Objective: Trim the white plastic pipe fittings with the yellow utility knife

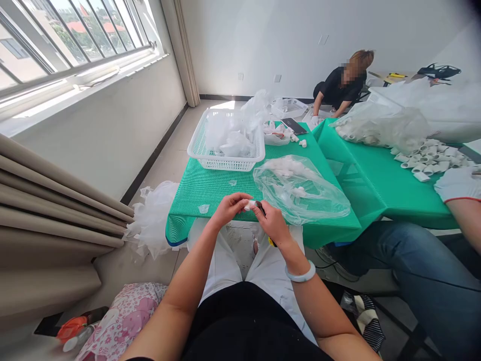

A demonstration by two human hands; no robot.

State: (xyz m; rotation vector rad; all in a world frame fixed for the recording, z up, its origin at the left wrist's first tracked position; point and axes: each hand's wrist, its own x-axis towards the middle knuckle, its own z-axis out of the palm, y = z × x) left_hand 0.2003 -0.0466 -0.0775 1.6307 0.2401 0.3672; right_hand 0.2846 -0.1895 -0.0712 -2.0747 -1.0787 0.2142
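My left hand (230,209) pinches a small white plastic pipe fitting (249,205) in front of the table's near edge. Close against it, my right hand (275,223) is wrapped round a utility knife (272,242) with a black and yellow handle. The dark front of the knife meets the fitting's right end; the fingers partly hide both. Just beyond my hands, a clear plastic bag (323,203) with white pieces inside lies on the green-covered table (210,188).
A white basket (227,163) holds crumpled plastic bags. Behind are loose fittings (302,143) and a dark flat device (293,126). To the right, a fittings pile (432,158) lies near a co-worker's gloved hand (460,184). Another person (330,90) crouches at the back.
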